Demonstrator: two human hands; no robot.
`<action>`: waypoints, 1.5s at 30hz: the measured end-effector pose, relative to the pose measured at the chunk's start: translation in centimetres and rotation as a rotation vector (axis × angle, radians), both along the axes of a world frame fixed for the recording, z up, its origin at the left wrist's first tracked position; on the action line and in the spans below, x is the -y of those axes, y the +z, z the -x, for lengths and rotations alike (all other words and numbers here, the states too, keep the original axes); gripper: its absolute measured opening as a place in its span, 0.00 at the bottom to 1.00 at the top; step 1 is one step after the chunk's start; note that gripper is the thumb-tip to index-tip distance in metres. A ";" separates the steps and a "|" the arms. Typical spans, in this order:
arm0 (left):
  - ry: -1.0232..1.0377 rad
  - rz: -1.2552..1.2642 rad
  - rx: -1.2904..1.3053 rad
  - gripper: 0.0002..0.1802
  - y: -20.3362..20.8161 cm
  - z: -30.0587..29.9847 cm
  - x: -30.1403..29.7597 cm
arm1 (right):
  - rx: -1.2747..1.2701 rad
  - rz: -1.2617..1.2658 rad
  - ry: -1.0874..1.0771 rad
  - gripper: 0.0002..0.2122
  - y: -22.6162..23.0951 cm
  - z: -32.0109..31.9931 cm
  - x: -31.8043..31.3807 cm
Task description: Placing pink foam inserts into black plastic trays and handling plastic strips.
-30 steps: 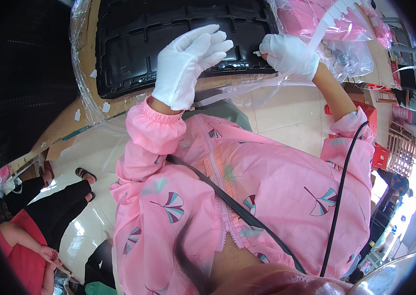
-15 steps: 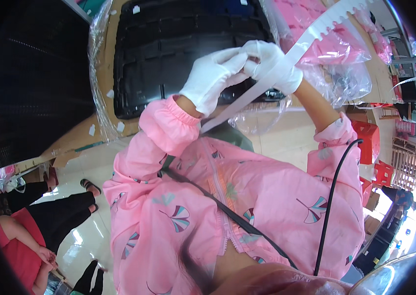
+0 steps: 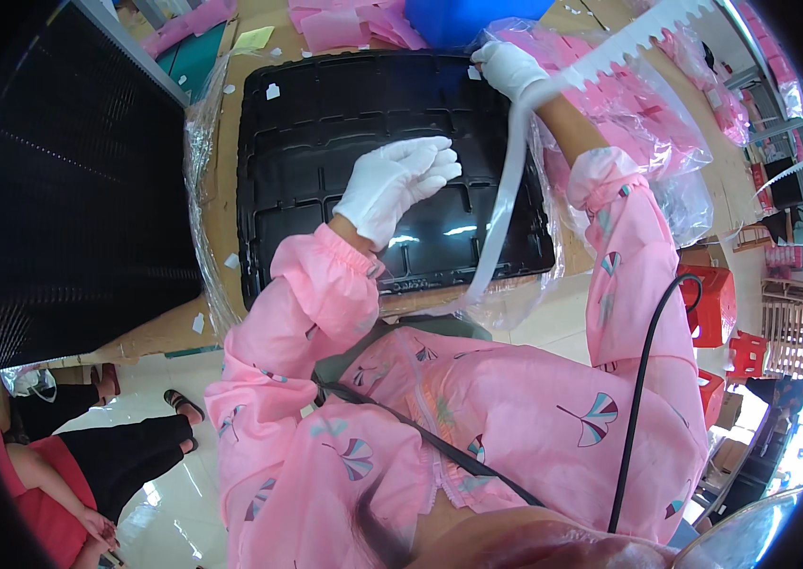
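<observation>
Right hand (image 3: 510,70) — farther out, by black tray (image 3: 401,119)

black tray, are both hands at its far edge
No: the right hand is at the far corner, the left hand over the middle of the black tray.

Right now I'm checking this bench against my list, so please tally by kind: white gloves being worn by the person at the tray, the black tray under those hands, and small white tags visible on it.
White gloves: 2
Black tray: 1
Small white tags: 2
Total: 5
</observation>
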State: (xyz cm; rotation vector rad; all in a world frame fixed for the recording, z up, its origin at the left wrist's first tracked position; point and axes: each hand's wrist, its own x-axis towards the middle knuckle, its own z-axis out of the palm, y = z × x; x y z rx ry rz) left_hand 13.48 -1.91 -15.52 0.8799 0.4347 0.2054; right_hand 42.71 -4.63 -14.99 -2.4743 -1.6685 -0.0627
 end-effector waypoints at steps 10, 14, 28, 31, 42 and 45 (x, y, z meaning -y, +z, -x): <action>-0.053 0.001 -0.062 0.19 0.8 0.6 -0.3 | 0.113 0.244 0.078 0.09 0.5 -0.6 -1.8; -0.067 0.011 -0.073 0.19 0.8 0.6 -0.3 | 0.129 0.271 0.075 0.07 0.5 -0.6 -1.9; -0.061 0.036 -0.081 0.18 0.5 0.5 -0.2 | 0.211 0.182 0.127 0.09 -0.4 -0.1 -0.5; -0.054 0.035 -0.074 0.18 0.4 0.7 -0.2 | 0.207 0.170 0.133 0.09 -0.2 0.2 -0.2; -0.042 0.019 -0.070 0.19 0.6 0.8 0.0 | 0.245 0.160 0.138 0.10 0.0 0.9 1.6; -0.044 0.022 -0.057 0.19 0.6 0.8 0.1 | 0.280 0.176 0.138 0.10 0.1 1.5 1.7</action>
